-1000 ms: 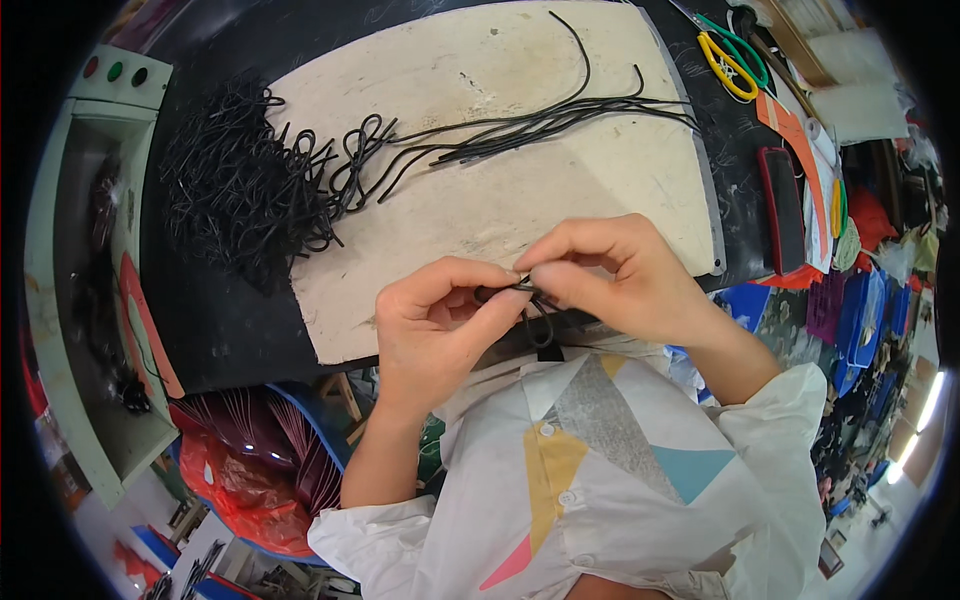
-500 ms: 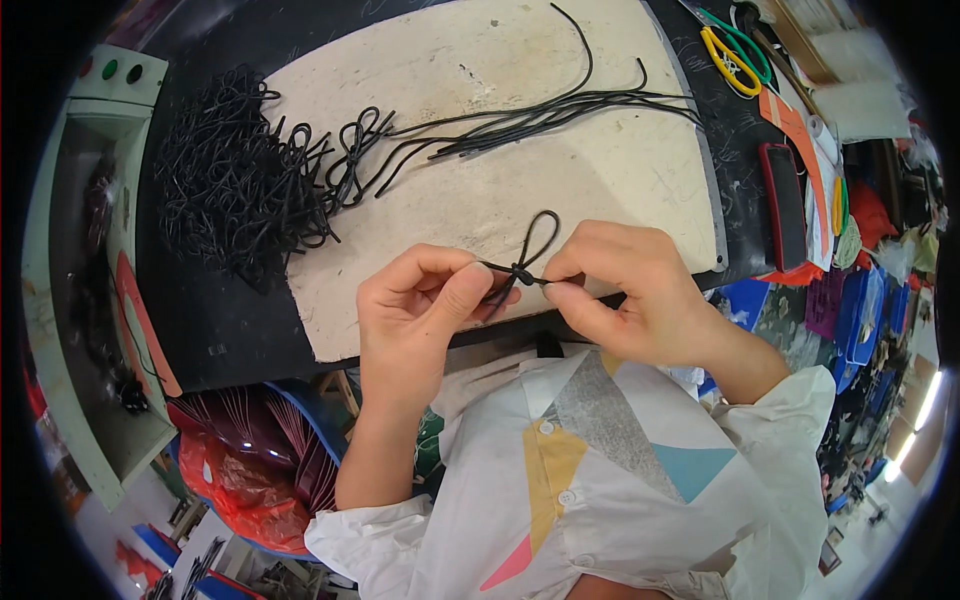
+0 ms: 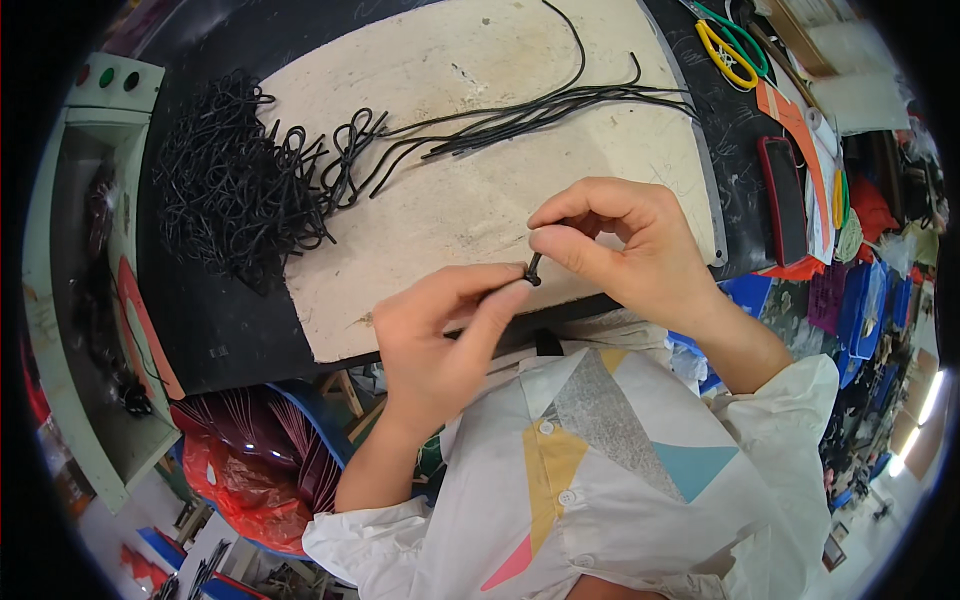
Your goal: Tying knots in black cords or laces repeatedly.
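Between my hands is a knotted black cord [image 3: 534,273], held over the near edge of the pale board. My left hand [image 3: 440,325] pinches it at the knot with thumb and forefinger, and covers most of its loops. Just above and to the right, my right hand [image 3: 625,245] has thumb and forefinger pressed together at the cord's upper part. Farther off, several straight black cords [image 3: 520,118] lie across the board. A tangled heap of looped black cords [image 3: 235,180] spreads over the board's left side.
The pale board [image 3: 450,210] rests on a black tabletop [image 3: 215,335]. To the right are yellow-handled scissors [image 3: 728,58], a red-edged phone [image 3: 783,200] and an orange strip [image 3: 790,125]. A grey-green metal box with buttons [image 3: 108,82] stands left. A red plastic bag [image 3: 245,490] sits below.
My right hand has moved up and slightly left, and my left hand slightly right. The cord's loop, spread open before, is now mostly hidden by my fingers, with the knot turned.
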`<state>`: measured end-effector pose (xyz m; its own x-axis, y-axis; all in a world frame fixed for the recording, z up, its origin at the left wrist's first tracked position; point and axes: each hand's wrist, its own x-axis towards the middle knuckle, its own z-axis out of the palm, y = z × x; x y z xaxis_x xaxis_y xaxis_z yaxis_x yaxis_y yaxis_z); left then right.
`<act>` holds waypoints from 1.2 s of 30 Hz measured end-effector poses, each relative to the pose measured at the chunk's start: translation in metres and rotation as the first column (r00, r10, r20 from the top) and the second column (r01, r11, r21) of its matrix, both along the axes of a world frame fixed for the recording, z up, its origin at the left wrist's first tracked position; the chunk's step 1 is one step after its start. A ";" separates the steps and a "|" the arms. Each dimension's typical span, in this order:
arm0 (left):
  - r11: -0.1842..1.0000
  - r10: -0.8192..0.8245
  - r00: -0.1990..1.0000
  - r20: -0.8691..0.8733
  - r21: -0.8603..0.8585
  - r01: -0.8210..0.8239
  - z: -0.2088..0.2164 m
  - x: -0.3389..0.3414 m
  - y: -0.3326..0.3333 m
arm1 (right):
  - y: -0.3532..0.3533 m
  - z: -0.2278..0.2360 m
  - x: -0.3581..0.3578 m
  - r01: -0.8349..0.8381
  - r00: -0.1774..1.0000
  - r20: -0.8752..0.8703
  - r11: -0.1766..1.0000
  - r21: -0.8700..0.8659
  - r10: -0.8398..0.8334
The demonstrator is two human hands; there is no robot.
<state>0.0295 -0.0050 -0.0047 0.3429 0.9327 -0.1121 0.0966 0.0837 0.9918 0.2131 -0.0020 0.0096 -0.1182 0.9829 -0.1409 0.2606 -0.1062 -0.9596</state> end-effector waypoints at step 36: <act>0.785 0.294 0.864 0.409 -0.619 0.026 -0.005 -0.002 0.001 | -0.013 -0.012 -0.011 -0.003 0.996 -0.087 1.000 0.022 0.005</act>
